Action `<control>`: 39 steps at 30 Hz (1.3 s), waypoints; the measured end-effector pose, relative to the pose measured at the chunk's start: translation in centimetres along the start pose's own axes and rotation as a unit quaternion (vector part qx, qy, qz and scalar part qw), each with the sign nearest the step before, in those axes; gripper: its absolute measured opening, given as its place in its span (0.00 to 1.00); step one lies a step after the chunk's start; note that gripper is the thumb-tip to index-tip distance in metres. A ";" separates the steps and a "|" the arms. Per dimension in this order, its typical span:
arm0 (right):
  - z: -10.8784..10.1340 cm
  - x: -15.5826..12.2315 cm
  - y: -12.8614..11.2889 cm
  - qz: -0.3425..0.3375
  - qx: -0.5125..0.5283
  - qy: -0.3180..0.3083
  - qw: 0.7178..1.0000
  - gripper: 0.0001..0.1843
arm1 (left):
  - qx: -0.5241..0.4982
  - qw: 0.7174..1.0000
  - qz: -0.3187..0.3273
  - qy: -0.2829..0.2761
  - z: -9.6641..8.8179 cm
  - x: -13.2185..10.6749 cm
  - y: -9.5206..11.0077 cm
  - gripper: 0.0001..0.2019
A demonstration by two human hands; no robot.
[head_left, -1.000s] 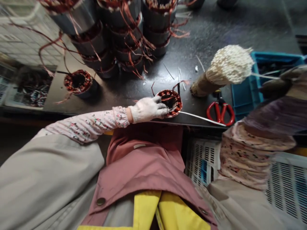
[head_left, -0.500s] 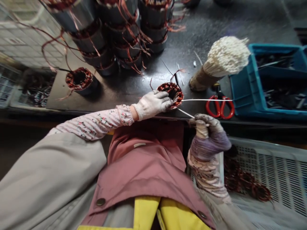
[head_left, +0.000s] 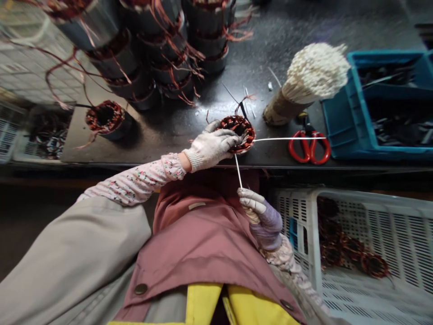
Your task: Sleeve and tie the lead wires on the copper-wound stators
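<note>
Gripping one copper-wound stator [head_left: 244, 131] in the left hand [head_left: 210, 146], right hand [head_left: 260, 216] pinching one white strip [head_left: 238, 171].

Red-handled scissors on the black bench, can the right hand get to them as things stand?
Probably yes: the purple-gloved right hand sits just below the black bench edge, and nothing solid lies between; only a thin white cord crosses above the red-handled scissors.

Noted from here: stacked stators [head_left: 206, 31] cut off by top edge, blue crate [head_left: 341, 122] cut off at right, its dark contents [head_left: 399, 122] too small to identify, wound stator [head_left: 241, 131] partly hidden behind left hand [head_left: 211, 146]
</note>
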State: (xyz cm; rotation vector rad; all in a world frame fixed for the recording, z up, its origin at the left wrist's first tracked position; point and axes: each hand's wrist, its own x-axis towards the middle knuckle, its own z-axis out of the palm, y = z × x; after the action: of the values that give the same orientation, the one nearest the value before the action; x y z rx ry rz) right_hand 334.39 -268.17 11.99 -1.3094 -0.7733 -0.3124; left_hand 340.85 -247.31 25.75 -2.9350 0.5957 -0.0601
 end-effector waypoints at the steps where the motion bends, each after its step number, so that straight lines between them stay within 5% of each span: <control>1: 0.2 0.1 0.2 0.003 -0.001 0.001 1.000 0.16 | -0.006 1.000 0.000 0.001 -0.1 0.0 -0.1 0.19; 13: -0.4 -0.4 -0.6 0.021 -0.005 0.021 1.000 0.17 | -0.034 0.999 0.017 -0.008 -0.2 0.2 -0.5 0.19; 21: 1.6 0.5 2.0 0.001 0.002 0.026 1.000 0.18 | -0.054 0.998 -0.008 -0.011 -0.5 0.1 -0.2 0.18; 25: 3.7 3.8 4.0 -0.001 0.008 0.087 0.996 0.12 | -0.084 0.993 -0.062 0.050 0.3 -0.3 0.4 0.22; 30: 4.6 6.7 4.2 0.123 0.045 0.148 0.980 0.08 | -0.128 0.974 -0.107 0.152 1.8 -1.0 1.2 0.17; 32: 3.9 6.8 3.4 0.135 0.054 0.144 0.979 0.04 | -0.139 0.975 -0.068 0.160 2.2 -1.0 1.0 0.11; 39: 1.9 8.1 1.3 0.155 0.004 0.051 0.987 0.03 | -0.179 0.975 -0.008 0.135 2.0 -0.9 0.1 0.12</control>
State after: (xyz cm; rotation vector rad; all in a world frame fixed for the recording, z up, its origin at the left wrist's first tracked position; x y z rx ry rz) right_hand 340.36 -264.33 16.56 -1.3721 -0.4756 -0.1249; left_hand 340.06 -246.80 23.78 -3.3101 0.6818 -0.4004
